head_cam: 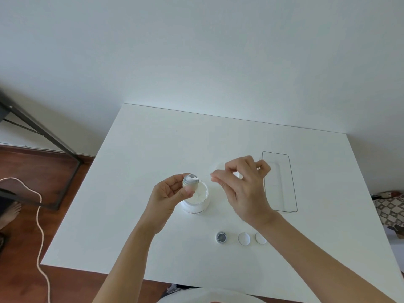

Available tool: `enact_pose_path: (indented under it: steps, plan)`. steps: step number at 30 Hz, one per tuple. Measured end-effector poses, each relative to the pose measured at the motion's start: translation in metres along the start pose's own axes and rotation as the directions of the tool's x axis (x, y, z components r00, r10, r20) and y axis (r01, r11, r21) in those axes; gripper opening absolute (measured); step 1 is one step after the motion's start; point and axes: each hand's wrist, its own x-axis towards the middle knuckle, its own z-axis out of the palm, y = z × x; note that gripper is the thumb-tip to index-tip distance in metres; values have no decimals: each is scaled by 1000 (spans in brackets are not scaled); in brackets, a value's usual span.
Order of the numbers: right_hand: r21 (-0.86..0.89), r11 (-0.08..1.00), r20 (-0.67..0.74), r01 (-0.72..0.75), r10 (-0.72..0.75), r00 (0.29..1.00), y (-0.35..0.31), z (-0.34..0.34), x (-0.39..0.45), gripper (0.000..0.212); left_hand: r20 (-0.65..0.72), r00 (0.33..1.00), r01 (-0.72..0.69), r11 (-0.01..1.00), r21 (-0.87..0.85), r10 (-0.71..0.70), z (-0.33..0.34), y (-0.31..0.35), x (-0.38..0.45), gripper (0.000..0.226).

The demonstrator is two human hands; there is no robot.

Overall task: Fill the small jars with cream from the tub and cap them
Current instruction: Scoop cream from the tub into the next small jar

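White wall fills the upper half of the view, and below it a white tabletop (153, 226) carries everything. Wooden floor (26, 215) shows past the tabletop's left edge, with a dark metal frame (43, 132) and a pale cord (39, 215) lying across the boards.

The left hand (169, 194) is raised over the tabletop, its fingers and thumb closed round a small jar (190, 180), which is tilted slightly and open at the top, with a dab of white cream at its mouth. Directly under and just beyond that hand stands the tub (197, 199), open, its white cream visible inside; the jar hangs over the tub's near-left rim.

The right hand (242, 186) hovers just right of the tub, apart from the left hand. Its thumb and forefinger are pinched together and point toward the jar, the other fingers curled loosely. Something small and whitish seems to sit at the pinched tips, but I cannot tell what it is or whether it is only cream.

Right of the right hand, touching nothing, lies a clear tray (291, 182), long side running away from the person.

Nearer the person, below the right wrist, three small round things sit in a row: a second jar (221, 237), open and dark inside, then a cap (244, 238), then another cap (260, 238) partly hidden by the right forearm
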Motion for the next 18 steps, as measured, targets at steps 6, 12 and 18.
enact_pose_path:
  steps: [6, 12, 18]
  plan:
    - [-81, 979, -46, 188, -192, 980, 7, -3, -9, 34, 2, 1000, 3, 999, -42, -3, -3, 1, 0, 37]
    - [-39, 985, -118, 169, -172, 978, 9, -7, -11, 33, 11, 1000, 1, 996, -85, -1, -5, 0, 0, 35]
    - [200, 938, -77, -283, 302, 950, 6, -3, -9, 10, -12, 1000, -9, 993, -122, 7, -7, -2, 1, 36]
